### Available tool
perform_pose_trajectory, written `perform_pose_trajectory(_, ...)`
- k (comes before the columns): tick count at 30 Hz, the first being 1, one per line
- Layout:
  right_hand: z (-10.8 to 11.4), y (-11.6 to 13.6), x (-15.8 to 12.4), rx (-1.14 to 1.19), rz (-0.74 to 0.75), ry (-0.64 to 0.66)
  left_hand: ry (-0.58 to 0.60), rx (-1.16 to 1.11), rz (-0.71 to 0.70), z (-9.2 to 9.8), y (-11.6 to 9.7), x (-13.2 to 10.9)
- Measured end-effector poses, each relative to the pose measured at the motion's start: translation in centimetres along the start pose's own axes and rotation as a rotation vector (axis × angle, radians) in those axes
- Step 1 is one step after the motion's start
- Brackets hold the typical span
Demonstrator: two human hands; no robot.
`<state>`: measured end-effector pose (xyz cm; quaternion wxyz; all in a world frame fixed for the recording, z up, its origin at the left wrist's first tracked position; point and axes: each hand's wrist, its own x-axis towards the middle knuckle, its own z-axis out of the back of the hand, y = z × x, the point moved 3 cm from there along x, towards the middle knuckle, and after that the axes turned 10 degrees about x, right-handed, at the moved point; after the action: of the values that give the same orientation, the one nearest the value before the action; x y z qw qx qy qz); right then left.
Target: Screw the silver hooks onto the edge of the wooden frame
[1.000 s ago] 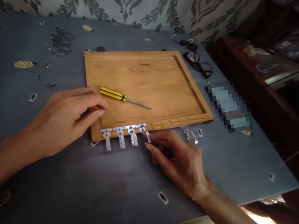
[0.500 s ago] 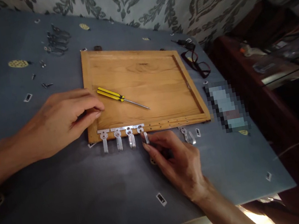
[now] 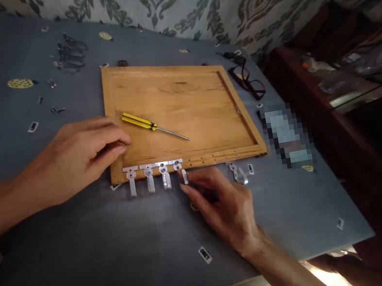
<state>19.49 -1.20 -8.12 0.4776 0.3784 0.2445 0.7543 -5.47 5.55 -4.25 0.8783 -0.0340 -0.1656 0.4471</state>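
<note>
My right hand (image 3: 223, 201) pinches a metal hook (image 3: 183, 176) whose flat plate rests on the near rail of a framed wooden board (image 3: 174, 111). Left of it along that rail sit several matching metal hooks (image 3: 149, 177). A yellow-handled screwdriver (image 3: 139, 121) lies across the board, its shaft pointing right. Over the board's left edge hovers my left hand (image 3: 89, 153), thumb and fingers drawn together; whatever may be between the fingertips is hidden. One loose hook (image 3: 236, 173) lies on the table just right of my right hand.
Loose hooks (image 3: 70, 53) are heaped at the back left, with several screws (image 3: 58, 110) nearer. Glasses (image 3: 249, 82) and keys (image 3: 233, 56) lie right of the board. A blurred-out flat object (image 3: 288, 135) is at the table's right edge. Patterned wallpaper (image 3: 188, 0) rises behind.
The whole view has shifted slightly. Both hands keep their places against the board, and the right one still pinches the hook.
</note>
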Motion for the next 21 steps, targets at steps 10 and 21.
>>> perform_pose_trajectory(10,-0.08,0.09,-0.08,-0.002,0.005,-0.002,0.040,0.026,0.025,-0.14,0.13,-0.08)
perform_pose_trajectory(21,0.03,0.20,0.03,-0.014,0.001,-0.005,0.070,-0.004,0.051,-0.51,0.42,-0.09)
